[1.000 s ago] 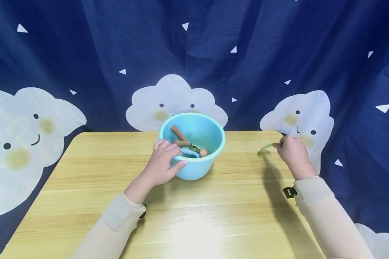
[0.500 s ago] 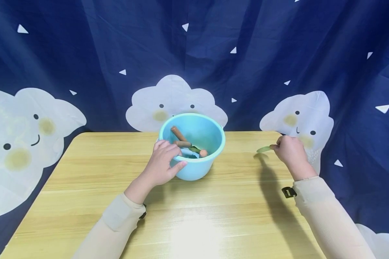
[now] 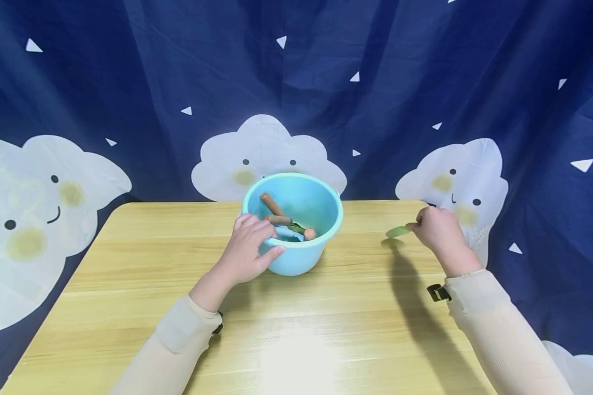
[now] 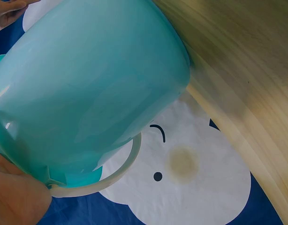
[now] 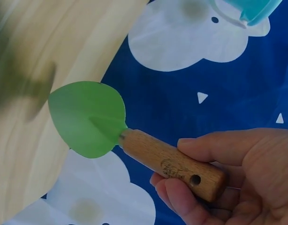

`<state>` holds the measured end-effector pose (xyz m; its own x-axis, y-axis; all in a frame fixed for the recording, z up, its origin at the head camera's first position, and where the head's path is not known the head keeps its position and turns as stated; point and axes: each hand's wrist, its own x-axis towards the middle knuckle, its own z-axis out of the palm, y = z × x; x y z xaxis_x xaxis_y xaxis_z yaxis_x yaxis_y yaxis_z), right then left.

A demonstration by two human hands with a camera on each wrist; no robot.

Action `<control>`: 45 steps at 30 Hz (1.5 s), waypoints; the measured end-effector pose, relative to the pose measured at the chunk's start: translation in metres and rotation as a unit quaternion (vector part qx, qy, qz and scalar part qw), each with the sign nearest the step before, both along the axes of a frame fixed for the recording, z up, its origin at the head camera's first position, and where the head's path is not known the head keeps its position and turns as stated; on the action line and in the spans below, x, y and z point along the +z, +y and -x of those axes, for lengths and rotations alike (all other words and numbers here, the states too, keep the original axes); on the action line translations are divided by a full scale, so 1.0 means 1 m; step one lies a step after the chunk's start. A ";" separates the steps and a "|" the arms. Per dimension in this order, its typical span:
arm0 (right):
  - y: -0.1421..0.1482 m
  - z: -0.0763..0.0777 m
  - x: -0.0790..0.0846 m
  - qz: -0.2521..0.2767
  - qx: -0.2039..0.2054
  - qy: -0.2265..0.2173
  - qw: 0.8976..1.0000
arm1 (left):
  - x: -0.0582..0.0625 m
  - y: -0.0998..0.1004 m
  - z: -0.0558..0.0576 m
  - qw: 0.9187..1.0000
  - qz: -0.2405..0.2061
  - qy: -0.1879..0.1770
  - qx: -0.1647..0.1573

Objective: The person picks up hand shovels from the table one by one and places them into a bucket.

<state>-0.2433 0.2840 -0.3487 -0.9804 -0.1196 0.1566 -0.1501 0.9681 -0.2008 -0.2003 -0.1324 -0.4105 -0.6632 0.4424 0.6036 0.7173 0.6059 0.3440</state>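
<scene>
My right hand (image 3: 440,230) pinches the wooden handle of a small green hand trowel (image 5: 87,119) between thumb and fingers. The leaf-shaped blade points left, close over the right part of the table. A light blue bucket (image 3: 296,258) stands upright near the table's back edge. On its near left rim, my left hand (image 3: 244,249) grips with fingers inside and thumb outside. Inside the bucket lie several wooden-handled things, among them a brown handle (image 3: 272,203); their lower parts are mostly hidden.
The wooden table (image 3: 143,280) ends at a dark blue curtain (image 3: 296,71) printed with white clouds. The bucket's pale carrying handle (image 4: 120,173) hangs down its side in the left wrist view.
My right hand has moved slightly to the left with the trowel, and the blade has turned so that more of its face shows. My left hand and the bucket have stayed in place.
</scene>
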 end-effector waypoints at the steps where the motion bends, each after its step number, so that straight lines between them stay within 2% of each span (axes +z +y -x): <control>1: -0.001 -0.001 0.001 -0.001 0.002 -0.001 1.000 | 0.000 0.000 0.000 1.000 0.000 0.000 0.000; 11: -0.013 -0.005 0.007 -0.004 0.016 -0.025 1.000 | 0.000 -0.001 0.000 1.000 0.001 0.002 0.001; 19: -0.021 -0.007 0.009 -0.006 0.047 -0.009 0.999 | 0.000 -0.001 0.000 1.000 0.001 0.003 0.001; 28: -0.030 -0.011 0.017 -0.005 0.053 -0.058 0.997 | 0.000 0.000 0.000 1.000 0.003 0.003 0.003; 35: -0.040 -0.016 0.023 -0.026 0.079 -0.065 0.994 | 0.000 0.000 0.001 1.000 0.004 0.003 0.003; 45: -0.053 -0.022 0.030 -0.038 0.101 -0.100 0.989 | 0.000 -0.001 0.000 1.000 -0.001 0.001 0.000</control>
